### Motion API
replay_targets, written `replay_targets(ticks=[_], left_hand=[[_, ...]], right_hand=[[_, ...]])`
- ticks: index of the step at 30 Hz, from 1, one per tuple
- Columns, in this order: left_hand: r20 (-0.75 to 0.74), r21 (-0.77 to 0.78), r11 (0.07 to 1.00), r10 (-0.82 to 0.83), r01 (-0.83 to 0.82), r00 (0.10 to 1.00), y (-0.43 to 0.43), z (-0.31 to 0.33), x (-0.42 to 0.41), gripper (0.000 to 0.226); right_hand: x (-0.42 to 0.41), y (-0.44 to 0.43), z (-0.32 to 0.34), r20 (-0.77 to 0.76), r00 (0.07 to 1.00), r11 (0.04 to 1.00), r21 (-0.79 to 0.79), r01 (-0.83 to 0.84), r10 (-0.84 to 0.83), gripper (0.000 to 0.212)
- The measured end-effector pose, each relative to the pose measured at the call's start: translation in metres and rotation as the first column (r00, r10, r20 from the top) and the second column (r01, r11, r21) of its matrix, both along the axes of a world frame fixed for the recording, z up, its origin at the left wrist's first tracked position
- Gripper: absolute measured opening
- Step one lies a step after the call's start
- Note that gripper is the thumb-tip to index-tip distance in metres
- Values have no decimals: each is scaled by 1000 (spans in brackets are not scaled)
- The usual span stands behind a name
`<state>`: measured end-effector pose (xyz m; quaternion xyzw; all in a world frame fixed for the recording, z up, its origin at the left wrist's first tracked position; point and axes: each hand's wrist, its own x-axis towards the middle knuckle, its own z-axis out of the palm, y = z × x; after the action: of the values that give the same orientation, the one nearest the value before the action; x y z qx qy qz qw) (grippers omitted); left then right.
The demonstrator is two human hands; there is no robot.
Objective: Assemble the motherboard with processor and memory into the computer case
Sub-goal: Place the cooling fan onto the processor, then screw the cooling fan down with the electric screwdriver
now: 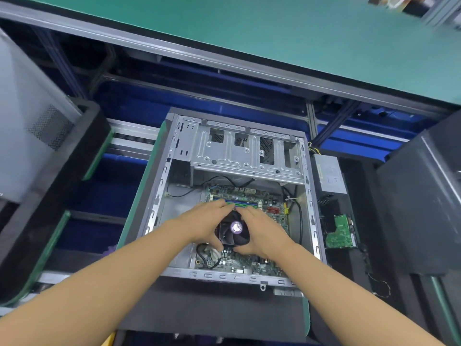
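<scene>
An open computer case (159, 196) lies on its side in the middle of the view. A green motherboard (249, 264) rests flat inside it, with memory slots (245, 204) along its far edge. On the board sits a black processor fan (234, 232) with a purple centre label. My left hand (204, 224) grips the fan's left side, thumb at the near corner. My right hand (262, 232) grips its right side. Both sets of fingertips meet at the fan's far edge. A white connector with black cables (212, 254) lies by the left thumb.
A silver drive cage (247, 151) fills the case's far half. A grey power supply (330, 176) and a green circuit board (340, 232) lie to the right of the case. Other cases stand at left (30, 136) and right (419, 201). A green shelf (274, 33) overhangs beyond.
</scene>
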<state>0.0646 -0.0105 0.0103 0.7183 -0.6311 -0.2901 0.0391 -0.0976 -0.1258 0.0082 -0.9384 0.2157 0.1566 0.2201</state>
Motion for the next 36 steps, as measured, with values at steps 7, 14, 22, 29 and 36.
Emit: replay_targets(ticks=[7, 14, 22, 29, 36], left_hand=[[-316, -187, 897, 332, -402, 889, 22, 40, -12, 77], [-512, -355, 338, 710, -871, 484, 78, 96, -25, 31], [-557, -370, -140, 824, -918, 99, 234, 94, -39, 26], [-281, -8, -565, 793, -825, -541, 378, 6, -53, 20], [-7, 224, -631, 761, -743, -649, 450, -70, -25, 50]], right_hand=[[-8, 6, 21, 156, 988, 990, 138, -13, -9, 112], [50, 66, 81, 508, 855, 936, 341, -89, -104, 16], [98, 182, 100, 552, 781, 771, 346, -534, 293, 36], [124, 290, 71, 271, 648, 576, 304, -759, 711, 29], [156, 372, 10, 91, 671, 608, 349, -713, 736, 31]])
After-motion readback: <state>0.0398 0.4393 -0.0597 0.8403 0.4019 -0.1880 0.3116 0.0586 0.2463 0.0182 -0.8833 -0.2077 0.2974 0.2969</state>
